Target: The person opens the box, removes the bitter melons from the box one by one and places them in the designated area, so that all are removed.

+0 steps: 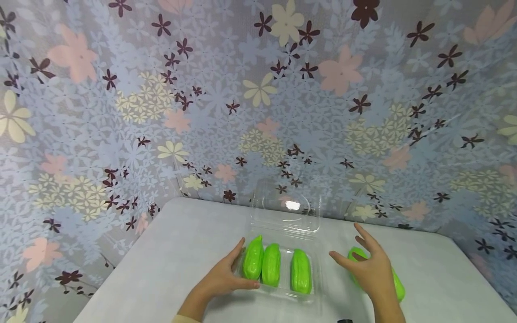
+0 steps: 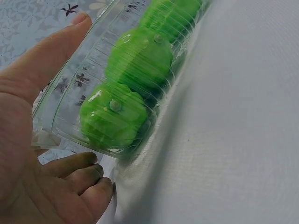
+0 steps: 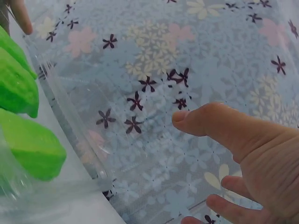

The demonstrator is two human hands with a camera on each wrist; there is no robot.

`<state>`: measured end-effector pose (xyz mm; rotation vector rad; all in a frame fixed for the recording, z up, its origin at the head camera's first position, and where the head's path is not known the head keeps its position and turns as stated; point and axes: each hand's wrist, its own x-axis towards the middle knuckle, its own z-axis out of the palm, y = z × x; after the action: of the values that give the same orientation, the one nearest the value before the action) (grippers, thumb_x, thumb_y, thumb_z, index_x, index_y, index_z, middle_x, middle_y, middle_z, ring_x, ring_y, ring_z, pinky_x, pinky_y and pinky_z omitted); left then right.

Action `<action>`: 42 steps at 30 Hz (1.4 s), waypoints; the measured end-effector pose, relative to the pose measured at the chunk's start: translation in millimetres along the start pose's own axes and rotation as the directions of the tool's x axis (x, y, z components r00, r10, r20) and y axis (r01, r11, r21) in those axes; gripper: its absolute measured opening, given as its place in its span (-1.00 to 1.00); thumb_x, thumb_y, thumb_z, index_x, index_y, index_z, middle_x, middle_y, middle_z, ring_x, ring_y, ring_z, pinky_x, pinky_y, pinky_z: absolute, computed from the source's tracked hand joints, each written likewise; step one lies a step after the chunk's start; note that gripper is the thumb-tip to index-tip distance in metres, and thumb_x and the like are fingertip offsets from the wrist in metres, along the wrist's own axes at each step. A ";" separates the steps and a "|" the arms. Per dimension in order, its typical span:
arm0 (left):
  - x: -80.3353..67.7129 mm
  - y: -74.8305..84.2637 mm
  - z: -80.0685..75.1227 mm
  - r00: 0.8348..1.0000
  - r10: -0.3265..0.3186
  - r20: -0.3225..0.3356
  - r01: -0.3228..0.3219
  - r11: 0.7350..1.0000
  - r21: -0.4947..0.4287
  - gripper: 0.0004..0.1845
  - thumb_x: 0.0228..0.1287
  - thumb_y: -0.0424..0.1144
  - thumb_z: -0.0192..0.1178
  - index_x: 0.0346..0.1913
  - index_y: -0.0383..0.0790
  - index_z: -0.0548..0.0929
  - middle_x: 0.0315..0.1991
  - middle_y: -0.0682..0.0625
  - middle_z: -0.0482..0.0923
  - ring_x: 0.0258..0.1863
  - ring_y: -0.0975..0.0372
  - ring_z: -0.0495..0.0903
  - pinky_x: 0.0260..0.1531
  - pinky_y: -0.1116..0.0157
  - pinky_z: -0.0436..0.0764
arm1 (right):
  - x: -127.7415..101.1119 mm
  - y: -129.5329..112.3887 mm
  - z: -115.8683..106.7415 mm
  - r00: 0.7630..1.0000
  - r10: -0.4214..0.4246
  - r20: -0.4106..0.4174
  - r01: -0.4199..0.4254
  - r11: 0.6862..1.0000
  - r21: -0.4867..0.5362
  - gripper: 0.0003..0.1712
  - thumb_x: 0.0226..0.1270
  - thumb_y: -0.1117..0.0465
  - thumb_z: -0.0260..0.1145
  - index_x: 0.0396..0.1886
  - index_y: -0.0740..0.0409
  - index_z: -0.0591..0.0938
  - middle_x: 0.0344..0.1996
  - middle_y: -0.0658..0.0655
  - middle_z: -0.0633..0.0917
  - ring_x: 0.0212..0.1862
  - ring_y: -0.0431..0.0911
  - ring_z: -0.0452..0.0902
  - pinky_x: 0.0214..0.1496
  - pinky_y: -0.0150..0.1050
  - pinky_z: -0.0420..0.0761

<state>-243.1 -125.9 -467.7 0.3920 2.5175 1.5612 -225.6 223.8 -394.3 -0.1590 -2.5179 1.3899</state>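
Your left hand cups the tray's left edge, thumb along its near side, fingers along its far side, loosely curved. Your right hand, fingers spread and straight, holds nothing and hovers over a loose gourd lying right of the tray. Three gourds lie side by side inside the tray, its clear lid raised behind. The tray rests on the desk.
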 end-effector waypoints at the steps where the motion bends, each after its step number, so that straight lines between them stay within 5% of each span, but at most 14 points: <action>1: 0.3 -0.2 0.1 1.000 -0.002 0.002 0.002 1.000 -0.002 0.34 -0.15 0.05 0.65 0.64 0.09 -0.04 0.55 -0.24 0.09 0.50 -0.18 0.07 0.41 -0.19 0.12 | -0.3 -1.1 1.0 1.000 -0.001 0.000 0.001 1.000 0.006 0.28 -0.04 -0.06 0.69 0.62 -0.02 0.16 0.56 0.23 0.12 0.44 0.26 0.25 0.19 0.12 0.58; 18: 2.8 -2.7 -1.0 1.000 0.011 0.022 -0.011 1.000 -0.015 0.34 -0.11 0.04 0.64 0.65 0.02 -0.06 0.55 -0.26 0.06 0.50 -0.12 0.11 0.43 -0.06 0.19 | -3.6 -13.7 16.2 0.991 -0.115 0.074 0.110 0.992 0.068 0.18 -0.03 0.09 0.69 0.56 0.19 0.25 0.50 0.27 0.27 0.39 0.29 0.31 0.07 0.06 0.67; 42: 2.0 -2.4 -0.5 1.000 0.000 0.023 0.000 1.000 -0.023 0.33 -0.10 0.05 0.64 0.65 0.04 -0.05 0.55 -0.26 0.06 0.51 -0.11 0.11 0.43 -0.06 0.20 | -4.1 -16.4 34.9 0.965 -0.045 0.259 0.031 0.998 0.060 0.15 -0.04 0.10 0.69 0.54 0.13 0.29 0.51 0.32 0.19 0.39 0.32 0.30 0.02 0.00 0.71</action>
<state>-245.4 -126.8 -469.6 0.4050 2.4801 1.5743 -230.9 185.6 -398.9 0.0889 -2.6691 1.5536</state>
